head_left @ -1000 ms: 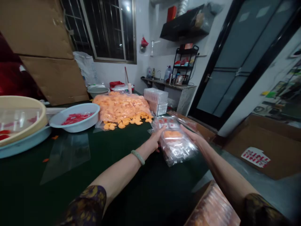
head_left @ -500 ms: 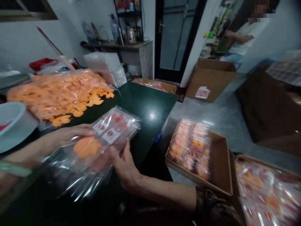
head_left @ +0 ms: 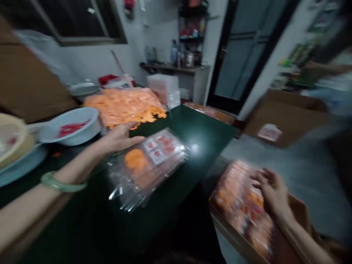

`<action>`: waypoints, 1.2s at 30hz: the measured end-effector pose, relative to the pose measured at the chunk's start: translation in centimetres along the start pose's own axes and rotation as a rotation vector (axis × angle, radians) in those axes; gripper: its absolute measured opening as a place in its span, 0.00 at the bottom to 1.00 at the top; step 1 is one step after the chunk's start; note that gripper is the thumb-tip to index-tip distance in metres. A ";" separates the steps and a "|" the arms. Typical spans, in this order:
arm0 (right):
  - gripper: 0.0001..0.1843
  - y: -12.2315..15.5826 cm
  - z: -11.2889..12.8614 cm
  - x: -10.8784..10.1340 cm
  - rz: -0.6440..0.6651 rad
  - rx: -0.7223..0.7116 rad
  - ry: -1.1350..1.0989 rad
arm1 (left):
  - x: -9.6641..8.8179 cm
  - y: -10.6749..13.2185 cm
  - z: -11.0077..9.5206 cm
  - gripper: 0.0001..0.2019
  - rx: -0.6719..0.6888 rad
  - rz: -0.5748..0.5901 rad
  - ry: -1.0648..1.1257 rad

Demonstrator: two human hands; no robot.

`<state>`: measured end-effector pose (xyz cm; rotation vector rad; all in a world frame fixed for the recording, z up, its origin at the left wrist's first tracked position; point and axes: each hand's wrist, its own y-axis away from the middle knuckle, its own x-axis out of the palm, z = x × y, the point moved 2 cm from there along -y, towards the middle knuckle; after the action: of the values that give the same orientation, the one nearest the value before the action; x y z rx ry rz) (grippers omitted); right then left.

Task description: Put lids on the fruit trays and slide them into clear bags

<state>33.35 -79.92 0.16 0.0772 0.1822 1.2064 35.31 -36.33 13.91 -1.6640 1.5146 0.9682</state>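
A stack of clear plastic bags with red-and-white labels and an orange piece inside lies on the dark green table. My left hand is open just beyond the stack's upper left corner, and I cannot tell whether it touches the stack. My right hand, blurred, is spread open on rows of orange-filled packs in a cardboard tray. Neither hand holds anything.
A large bag of orange pieces and a pale blue basin with red pieces stand at the table's far left. White stacked containers are behind them. A cardboard box sits on the floor. A blurred co-worker is at right.
The stack of bags has left my hands and lies on the table. My right hand has moved right onto the packs in the tray, and my left hand has moved off the stack.
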 end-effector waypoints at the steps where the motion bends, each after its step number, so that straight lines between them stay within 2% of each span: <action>1: 0.24 -1.1 2.6 0.9 -0.097 -0.181 0.035 | -0.2 2.4 -1.2 0.28 -0.045 -0.140 0.107; 2: 0.20 -1.7 5.4 2.6 -0.093 -0.340 0.047 | 0.5 5.1 -2.3 0.23 -0.087 -0.158 0.246; 3: 0.18 -1.9 8.4 5.2 0.038 -0.497 0.059 | 1.7 7.8 -3.5 0.20 -0.128 -0.138 0.398; 4: 0.17 -1.6 11.3 8.3 0.207 -0.644 0.056 | 3.7 10.4 -4.6 0.18 -0.179 -0.026 0.565; 5: 0.18 -0.9 13.9 11.9 0.392 -0.776 0.083 | 6.2 12.7 -5.4 0.19 -0.274 0.171 0.737; 6: 0.21 -0.1 15.9 15.8 0.608 -0.899 0.141 | 9.0 14.6 -6.1 0.22 -0.403 0.418 0.949; 7: 0.24 0.8 17.2 19.8 0.813 -0.974 0.199 | 11.5 16.0 -6.7 0.26 -0.548 0.601 1.184; 8: 0.26 1.6 17.9 23.8 0.997 -1.011 0.251 | 13.5 16.5 -6.7 0.31 -0.702 0.555 1.400; 9: 0.28 2.2 18.0 27.5 1.186 -0.998 0.325 | 15.0 16.4 -6.6 0.33 -0.804 0.417 1.565; 11: 0.32 2.8 16.6 33.7 1.502 -0.818 0.579 | 16.6 14.9 -5.9 0.35 -0.901 0.117 1.763; 12: 0.31 2.8 15.5 35.9 1.590 -0.715 0.708 | 16.7 13.9 -5.6 0.35 -0.923 -0.002 1.813; 14: 0.29 2.3 13.4 38.1 1.698 -0.509 0.889 | 16.1 12.0 -5.1 0.37 -0.961 -0.134 1.864; 16: 0.31 1.4 11.7 38.2 1.747 -0.216 0.940 | 15.0 10.9 -4.7 0.37 -1.001 -0.195 1.868; 18: 0.31 0.4 10.5 36.9 1.756 0.094 0.900 | 14.1 10.5 -4.1 0.35 -1.020 -0.244 1.835; 19: 0.31 0.0 10.1 36.2 1.761 0.191 0.857 | 13.8 10.5 -3.8 0.34 -1.022 -0.271 1.810; 20: 0.30 -0.4 9.7 35.5 1.774 0.226 0.812 | 13.5 10.5 -3.4 0.31 -1.022 -0.303 1.782; 23: 0.29 -1.0 8.4 33.7 1.833 0.199 0.726 | 12.9 10.4 -2.0 0.23 -0.992 -0.430 1.714; 25: 0.29 -0.9 7.3 32.3 1.823 0.169 0.654 | 12.7 10.2 -1.2 0.20 -0.859 -0.528 1.736; 28: 0.30 -0.2 6.7 30.0 1.784 0.143 0.475 | 12.4 10.0 -0.2 0.19 -0.639 -0.596 1.746; 30: 0.30 0.5 7.7 28.4 1.777 0.081 0.287 | 11.7 9.8 0.1 0.21 -0.504 -0.606 1.659; 32: 0.35 1.2 10.0 27.1 1.775 -0.043 0.088 | 10.0 9.6 0.0 0.27 -0.265 -0.617 1.524; 34: 0.42 1.6 12.5 26.1 1.752 -0.199 -0.042 | 7.8 9.4 -0.4 0.36 0.011 -0.585 1.371; 36: 0.46 2.0 14.1 25.3 1.726 -0.333 -0.084 | 5.8 9.2 -0.4 0.48 0.220 -0.529 1.202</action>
<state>42.74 -55.02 11.83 -0.0317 -0.2526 2.9259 26.44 -40.39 9.04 -2.4195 1.5607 -0.6108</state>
